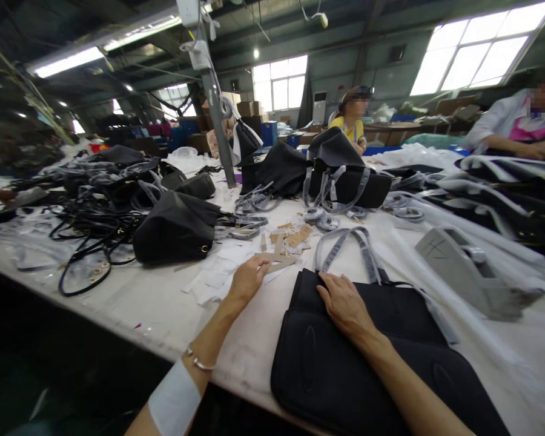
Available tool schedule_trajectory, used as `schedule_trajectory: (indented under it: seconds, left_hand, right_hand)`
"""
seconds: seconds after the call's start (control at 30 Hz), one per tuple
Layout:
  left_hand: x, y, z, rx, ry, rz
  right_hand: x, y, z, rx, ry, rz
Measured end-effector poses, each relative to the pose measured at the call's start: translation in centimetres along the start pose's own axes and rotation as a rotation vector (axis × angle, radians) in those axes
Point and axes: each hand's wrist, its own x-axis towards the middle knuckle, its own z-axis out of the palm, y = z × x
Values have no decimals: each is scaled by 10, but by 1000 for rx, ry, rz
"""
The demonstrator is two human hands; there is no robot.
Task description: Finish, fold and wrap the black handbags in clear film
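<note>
The black bag (327,375) lies flat on the pale table (158,309), right at the near edge, straight in front of the wearer! And the right hand (347,303) is on it, palm down, fingers laid out loosely over the upper part, tips by the top edge, nothing clenched there. Over to the left hand (249,278): it's just beyond the bag's left side, fingers bunched at the end of a brown cardboard strip (279,259); whether they pinch it or only touch it, I cannot tell. Loose cardboard tags (300,235) sit just past that.

Now, the bag itself: it looks soft and padded, probably light to moderate in weight, likely to fold or sag if lifted by one corner, and hardly fragile. The wrapped handles (367,260) stretch away from its top, and that plastic film could well be slippery! A firm hold on both sides of the body looks the surer grip, or both handles gathered together. Off to the right, near the bag, stands a grey dispenser (463,272).
</note>
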Motion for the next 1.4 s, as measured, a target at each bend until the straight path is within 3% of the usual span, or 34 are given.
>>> schedule_trajectory:
  seconds: [0.13, 0.3, 0.4, 0.63, 0.9, 1.1, 1.23, 1.4]
  left_hand:
    - [35, -18, 2, 177, -42, 24]
    - [52, -5, 23, 312, -194, 166]
    - [59, 4, 29, 437, -215, 179]
    - [72, 14, 20, 499, -232, 142]
    - [73, 0, 0, 176, -268, -49]
    - [54, -5, -5, -377, -288, -249]
    - [32, -1, -6, -593, -307, -276]
    - [13, 1, -8, -660, -272, -266]
  right_hand:
    - [1, -3, -4, 24, -22, 25]
    - [2, -5, -8, 56, -35, 49]
    - [3, -6, -11, 84, -41, 57]
    - [4, -7, -14, 109, -39, 70]
    - [4, -9, -15, 114, -33, 78]
    - [4, -6, -12, 127, -25, 76]
    - [4, -2, -9, 163, -21, 81]
    - [4, -1, -8, 169, -17, 86]
